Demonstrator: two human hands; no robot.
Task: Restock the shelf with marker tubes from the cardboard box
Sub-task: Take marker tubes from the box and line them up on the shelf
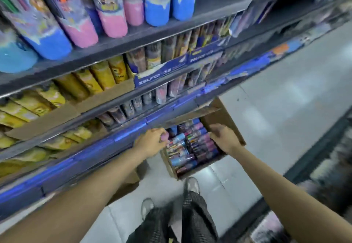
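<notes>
An open cardboard box [226, 121] stands on the floor by the shelf foot, packed with several marker tubes [192, 147] lying on their sides, pink and blue ended. My left hand [152, 141] is at the box's left edge, fingers closed round the pink end of a marker tube [165, 135]. My right hand [223, 138] reaches into the box's right side, fingers curled over the tubes; whether it grips one is unclear. On the top shelf [133, 37] stand tall pink and blue marker tubes [114, 14].
Lower shelves hold yellow packs [91, 81] in a cardboard tray and dark tubes in blue display boxes [171, 65]. A blue price rail [95, 147] runs along the bottom shelf edge. My feet [192, 184] stand on the grey tiled floor. Another rack [314, 157] is at right.
</notes>
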